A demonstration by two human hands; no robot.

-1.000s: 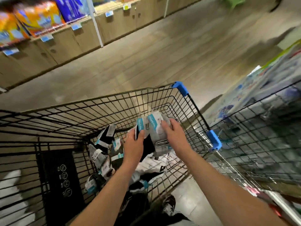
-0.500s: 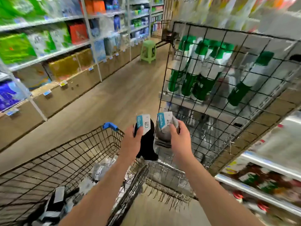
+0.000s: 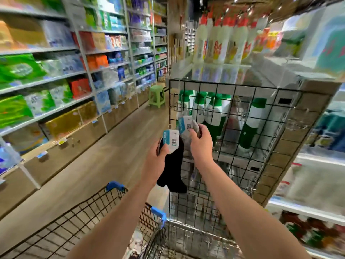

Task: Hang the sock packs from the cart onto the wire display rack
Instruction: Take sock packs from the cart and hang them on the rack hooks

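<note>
Grey pack [image 3: 186, 126] half behind right hand [image 3: 201, 144]

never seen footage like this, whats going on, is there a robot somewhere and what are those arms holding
There is no robot here. The two bare arms belong to a person, and the picture comes from a wide-angle camera worn on that person's head, looking forward and down. They stand in a shop aisle. The left hand grips a black sock pack by its card label. The right hand pinches a grey sock pack and holds it up against the wire display rack, a black grid with green and white bottles behind it. Whether the pack is on a hook yet is too blurred to tell. Below the arms is the rim of a wire cart with blue corners. Stocked shelves run along the left.
</note>
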